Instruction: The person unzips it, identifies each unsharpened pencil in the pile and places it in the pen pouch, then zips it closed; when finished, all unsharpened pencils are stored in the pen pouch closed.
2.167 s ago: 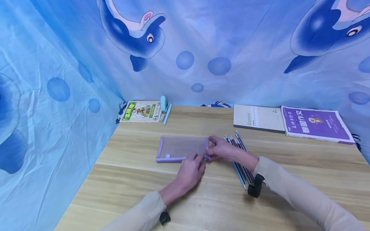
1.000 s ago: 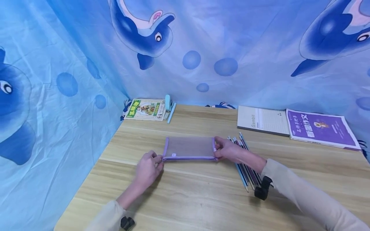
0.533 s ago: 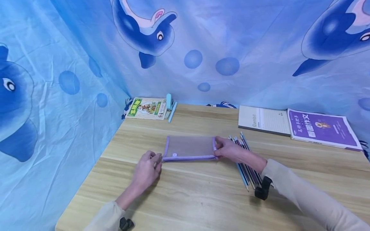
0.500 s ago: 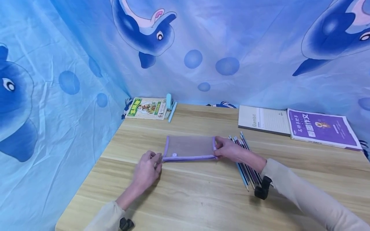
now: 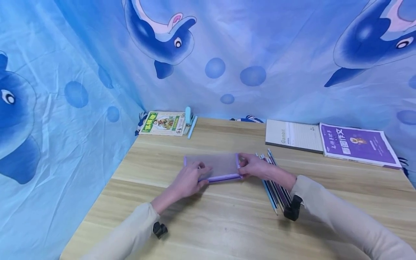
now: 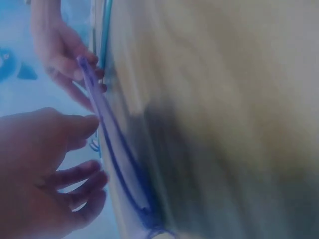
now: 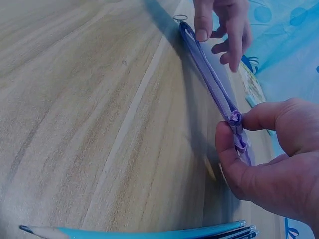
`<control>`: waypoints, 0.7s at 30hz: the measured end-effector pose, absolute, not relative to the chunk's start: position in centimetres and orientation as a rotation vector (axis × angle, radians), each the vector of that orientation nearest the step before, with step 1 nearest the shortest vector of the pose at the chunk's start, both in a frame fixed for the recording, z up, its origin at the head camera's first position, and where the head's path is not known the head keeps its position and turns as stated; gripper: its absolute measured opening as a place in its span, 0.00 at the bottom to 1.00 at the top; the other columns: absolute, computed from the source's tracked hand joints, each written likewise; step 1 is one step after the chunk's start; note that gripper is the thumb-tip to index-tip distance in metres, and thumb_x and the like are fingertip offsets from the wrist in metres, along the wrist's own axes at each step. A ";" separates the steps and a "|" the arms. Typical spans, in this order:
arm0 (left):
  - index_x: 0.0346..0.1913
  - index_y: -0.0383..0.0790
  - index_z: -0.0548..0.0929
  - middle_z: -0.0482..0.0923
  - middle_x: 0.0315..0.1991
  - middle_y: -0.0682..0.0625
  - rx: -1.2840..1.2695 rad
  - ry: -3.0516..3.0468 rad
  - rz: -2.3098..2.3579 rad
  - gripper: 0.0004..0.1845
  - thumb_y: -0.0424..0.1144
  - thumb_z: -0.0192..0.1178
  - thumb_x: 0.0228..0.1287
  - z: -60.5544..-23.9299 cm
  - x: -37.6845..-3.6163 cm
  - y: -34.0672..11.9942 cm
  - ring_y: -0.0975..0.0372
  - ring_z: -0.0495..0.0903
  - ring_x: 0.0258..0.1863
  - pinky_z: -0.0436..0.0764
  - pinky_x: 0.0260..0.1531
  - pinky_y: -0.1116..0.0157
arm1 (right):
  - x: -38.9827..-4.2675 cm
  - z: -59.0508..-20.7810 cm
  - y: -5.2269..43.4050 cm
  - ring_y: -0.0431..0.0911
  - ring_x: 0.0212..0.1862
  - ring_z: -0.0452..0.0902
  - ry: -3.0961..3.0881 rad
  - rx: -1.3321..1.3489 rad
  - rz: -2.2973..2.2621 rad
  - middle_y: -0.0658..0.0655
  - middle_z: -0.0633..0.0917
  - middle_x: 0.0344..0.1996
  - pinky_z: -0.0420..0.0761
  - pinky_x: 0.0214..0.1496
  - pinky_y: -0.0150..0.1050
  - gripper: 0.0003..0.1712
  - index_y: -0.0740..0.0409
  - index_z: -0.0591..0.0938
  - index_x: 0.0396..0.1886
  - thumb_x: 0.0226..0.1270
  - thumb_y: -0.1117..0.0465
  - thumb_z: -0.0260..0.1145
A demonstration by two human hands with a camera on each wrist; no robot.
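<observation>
Currently the mesh pouch (image 5: pixel 216 167), clear with purple edging, lies flat at table (image 5: pixel 227 224) centre, long axis 9-to-3 in the head view. Right hand (image 5: pixel 255 168) pinches the pouch's 3 o'clock end: the right wrist view shows thumb and forefinger clamped on the purple corner (image 7: pixel 238 130). Left hand (image 5: pixel 190 178) sits on the pouch's 9 o'clock half, thumb near the front edge and fingers over the mesh; the left wrist view is blurred, fingers look loosely spread beside the zipper edge (image 6: pixel 117 149), so whether it grips or just rests can't be told. The zipper ring (image 7: pixel 180 18) shows at the far end in the right wrist view, right by the left thumb. A bundle of pencils (image 5: pixel 274 184) lies just at 3 o'clock of the pouch, partly under the right forearm, tips toward 5 o'clock. At 11 o'clock on the table: a green booklet (image 5: pixel 161 123) with a light blue stapler (image 5: pixel 187 115) and pen (image 5: pixel 192 127) beside it. At 1 to 2 o'clock: a grey notebook (image 5: pixel 294 135) touching a purple book (image 5: pixel 357 144). A blue dolphin-print sheet (image 5: pixel 208 54) hangs behind.
</observation>
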State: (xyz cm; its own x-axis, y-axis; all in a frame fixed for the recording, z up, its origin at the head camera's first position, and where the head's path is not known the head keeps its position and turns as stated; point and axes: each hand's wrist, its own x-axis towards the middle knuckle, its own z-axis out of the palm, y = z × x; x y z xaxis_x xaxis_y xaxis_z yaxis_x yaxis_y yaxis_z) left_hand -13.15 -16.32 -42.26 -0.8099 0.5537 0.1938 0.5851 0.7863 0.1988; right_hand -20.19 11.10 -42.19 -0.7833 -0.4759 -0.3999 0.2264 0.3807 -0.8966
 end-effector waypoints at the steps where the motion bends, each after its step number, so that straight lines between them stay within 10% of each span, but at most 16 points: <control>1: 0.62 0.39 0.81 0.80 0.48 0.42 -0.919 -2.879 -0.369 0.31 0.42 0.74 0.55 -42.2 -13.4 -16.3 0.52 0.80 0.43 0.57 0.60 0.27 | -20.2 -42.2 11.0 0.54 0.43 0.81 2.015 -0.218 -1.445 0.69 0.75 0.49 0.86 0.43 0.43 0.49 0.72 0.53 0.77 0.57 0.76 0.66; 6: 0.64 0.41 0.80 0.79 0.49 0.44 -0.943 -3.013 -0.371 0.32 0.43 0.75 0.55 -41.8 -13.7 -16.2 0.55 0.80 0.40 0.55 0.57 0.23 | -20.2 -42.3 10.9 0.54 0.43 0.81 2.012 -0.218 -1.420 0.69 0.75 0.49 0.86 0.43 0.43 0.49 0.70 0.54 0.77 0.57 0.76 0.66; 10: 0.64 0.39 0.80 0.79 0.47 0.44 -1.045 -3.034 -0.480 0.28 0.34 0.71 0.58 -41.8 -13.8 -16.3 0.57 0.80 0.38 0.76 0.56 0.43 | -20.3 -42.5 11.0 0.55 0.44 0.80 2.006 -0.216 -1.409 0.68 0.75 0.49 0.86 0.43 0.43 0.50 0.70 0.53 0.77 0.57 0.76 0.66; 13: 0.62 0.37 0.81 0.80 0.44 0.45 -1.135 -3.021 -0.569 0.26 0.27 0.67 0.58 -41.9 -14.0 -16.4 0.59 0.79 0.36 0.83 0.38 0.67 | -20.4 -42.5 11.2 0.55 0.44 0.80 1.986 -0.223 -1.415 0.69 0.74 0.50 0.86 0.44 0.43 0.49 0.71 0.53 0.77 0.58 0.76 0.65; 21: 0.62 0.34 0.80 0.80 0.39 0.45 -1.166 -2.935 -0.605 0.27 0.23 0.64 0.56 -41.0 -14.4 -16.2 0.63 0.75 0.32 0.79 0.34 0.71 | -20.9 -40.9 13.3 0.55 0.40 0.81 2.268 -0.373 -1.254 0.66 0.80 0.44 0.85 0.39 0.45 0.32 0.73 0.67 0.68 0.67 0.66 0.62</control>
State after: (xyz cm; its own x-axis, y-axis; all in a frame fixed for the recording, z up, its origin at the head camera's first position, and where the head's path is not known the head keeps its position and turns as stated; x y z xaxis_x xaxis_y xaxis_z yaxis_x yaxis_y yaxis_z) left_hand -14.42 -16.21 -41.05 -0.7348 0.6748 0.0692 0.6472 0.6668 0.3696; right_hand -20.87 13.29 -40.91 -0.8283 -0.4696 -0.3055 0.0088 0.5343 -0.8453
